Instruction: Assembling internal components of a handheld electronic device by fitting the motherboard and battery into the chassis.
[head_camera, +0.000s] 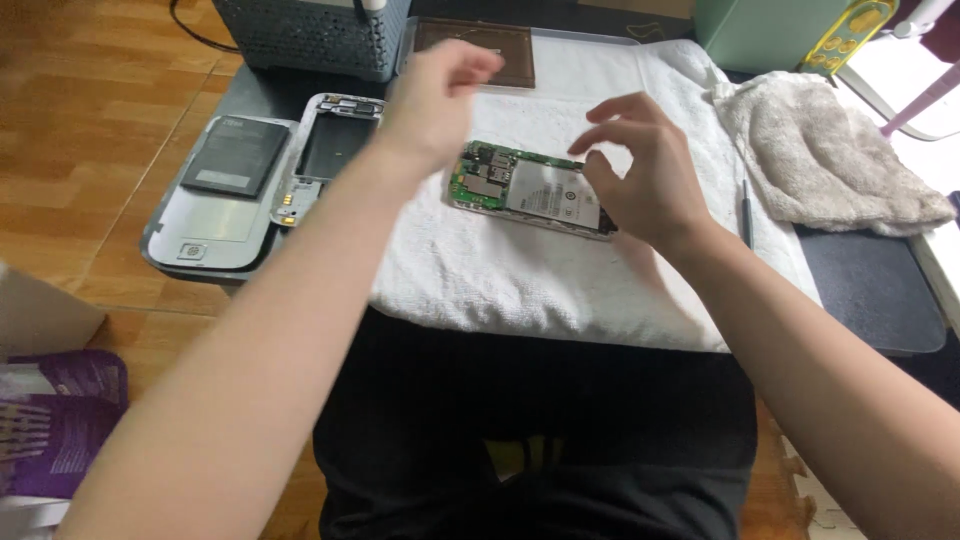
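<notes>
- The opened phone (530, 190) lies back-up on a white towel (540, 270) near the middle of the table (870, 290), tilted a little so its right end sits lower. Its left part shows a green circuit board with small metal shields; the rest is a pale silver plate.
- The left hand (435, 95) hangs above the towel, up and left of the phone, fingers curled loosely together; whether it pinches anything cannot be told. It does not touch the phone.
- The right hand (635, 175) is at the phone's right end, fingers half spread and bent, thumb and forefinger close to each other over the edge; the palm covers that end, so actual contact cannot be told.
- Far left, on the floor, lie purple packets (60, 420).
- On the table's left edge rests a grey back cover (210, 240) with a dark flat battery (235, 158) on top of it; just beside it is the phone's empty frame (335, 150).
- Behind these stands a grey perforated box (315, 35), and next to it a brown flat mat (480, 45) at the towel's far edge.
- Right of the right hand a thin dark tool (746, 212) lies on the towel, and beyond it a crumpled beige cloth (830, 155).
- The towel in front of the phone, toward the person, is open; the near edge drops to the person's dark lap. The left forearm crosses the space between the frame and the phone.
</notes>
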